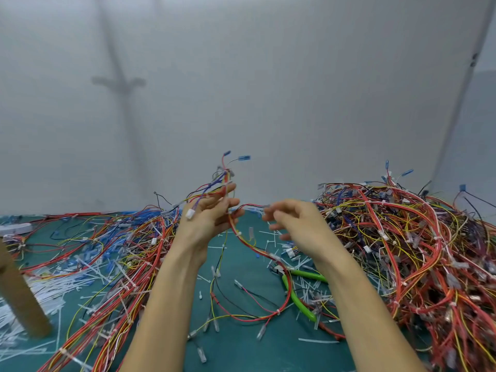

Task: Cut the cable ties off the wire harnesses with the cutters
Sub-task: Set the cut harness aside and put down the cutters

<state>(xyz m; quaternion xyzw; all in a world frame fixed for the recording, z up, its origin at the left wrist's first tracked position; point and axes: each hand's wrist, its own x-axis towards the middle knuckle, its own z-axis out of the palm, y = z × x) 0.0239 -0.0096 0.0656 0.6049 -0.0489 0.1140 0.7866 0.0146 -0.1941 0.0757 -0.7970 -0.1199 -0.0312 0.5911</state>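
Note:
My left hand (pixel 209 216) is raised above the table and grips a wire harness (pixel 243 240) of red, yellow and purple wires, whose blue-tipped ends stick up past my fingers. One red wire runs from it to my right hand (pixel 292 221), which pinches its end between fingertips. The rest of the harness droops down onto the green mat (pixel 241 342). The green-handled cutters (pixel 298 288) lie on the mat below my right hand, with a red wire looping over them. Neither hand touches the cutters.
A big heap of tied harnesses (pixel 418 253) fills the right side. Another pile of wires (pixel 112 253) spreads at the left, with loose white cable ties (pixel 40 294) in front of it. A brown post (pixel 18 294) stands at the left edge. A grey wall rises behind.

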